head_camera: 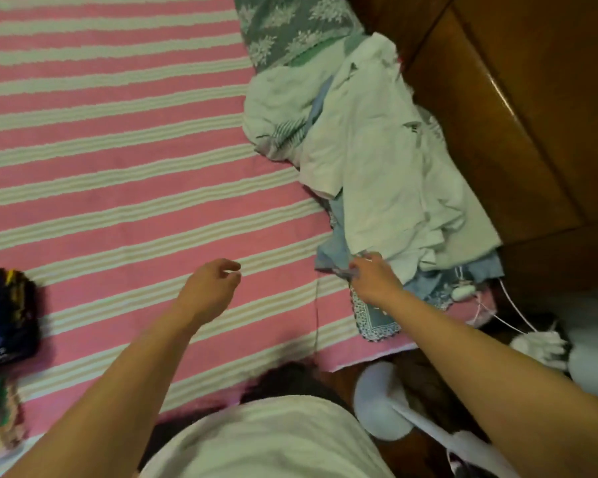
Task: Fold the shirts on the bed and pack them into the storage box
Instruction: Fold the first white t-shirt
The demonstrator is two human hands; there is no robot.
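A heap of unfolded shirts lies along the right side of the bed: a white shirt (387,174) on top, a light blue garment (335,257) under it. My right hand (372,281) pinches the edge of the blue garment at the heap's near end. My left hand (209,288) hovers over the pink and white striped bed cover (118,188), fingers loosely curled, holding nothing. A dark folded item with blue (6,315) sits at the left edge of the bed. No storage box is in view.
A grey-green patterned pillow (290,25) lies at the head of the heap. A wooden headboard (518,98) runs along the right. White cables and a white plug (539,343) lie off the bed's corner, near a white fan base (380,401).
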